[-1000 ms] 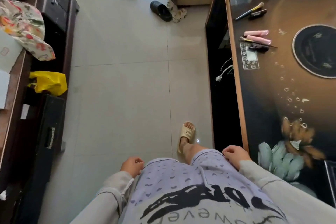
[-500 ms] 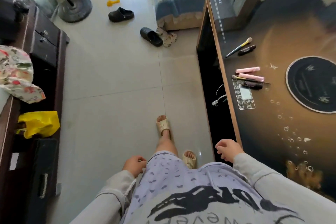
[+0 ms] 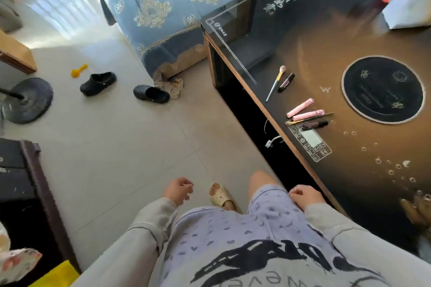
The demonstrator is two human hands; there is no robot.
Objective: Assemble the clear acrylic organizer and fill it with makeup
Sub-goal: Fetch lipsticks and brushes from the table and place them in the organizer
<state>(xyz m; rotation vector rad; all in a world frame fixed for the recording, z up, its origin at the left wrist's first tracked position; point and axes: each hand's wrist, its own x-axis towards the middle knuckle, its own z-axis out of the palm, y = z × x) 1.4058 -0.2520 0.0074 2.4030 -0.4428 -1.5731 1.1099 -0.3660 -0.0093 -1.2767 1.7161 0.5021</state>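
Makeup lies near the left edge of the dark glossy table: a makeup brush, a dark tube, two pink tubes, a thin brush and a dark mascara. No acrylic organizer is visible. My left hand hangs by my hip over the floor, fingers loosely curled, holding nothing. My right hand hangs at the table's near edge, also curled and holding nothing.
A round black inlay and a printed control panel mark the tabletop. A white bag stands at the back right. Black clogs, a fan base, a blue sofa and a dark cabinet surround the tiled floor.
My view has tilted up and swung right as I stepped forward; the makeup and table are closer and more of the sofa shows. Both hands stay hanging and hold nothing.
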